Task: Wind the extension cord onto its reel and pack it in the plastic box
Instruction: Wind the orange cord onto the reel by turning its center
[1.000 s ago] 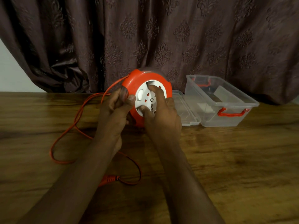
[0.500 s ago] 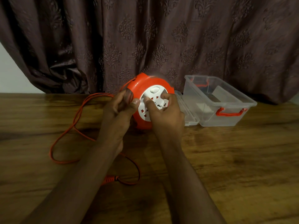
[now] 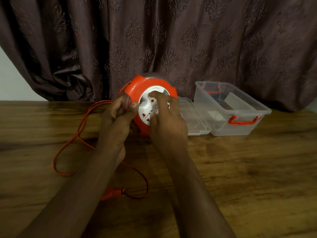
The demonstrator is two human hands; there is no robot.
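Note:
An orange cord reel (image 3: 137, 86) with a white socket face (image 3: 145, 105) stands on edge at the middle of the wooden table (image 3: 240, 169). My left hand (image 3: 118, 117) grips its left rim. My right hand (image 3: 168, 117) lies on the white face, fingers pressed against it. The orange cord (image 3: 68, 146) trails from the reel's left side in a loose loop across the table and ends in a plug (image 3: 111, 193) beside my left forearm. A clear plastic box (image 3: 240, 107) with orange handles sits open to the right of the reel.
The box's clear lid (image 3: 193, 117) lies flat between the reel and the box. A dark patterned curtain (image 3: 171, 40) hangs close behind the table's far edge. A pale wall (image 3: 10, 83) shows at far left.
My right hand's fingers have shifted around the white face, from its centre to the top and right, turning it. The left hand keeps its hold on the rim. The cord loop looks nearly unchanged.

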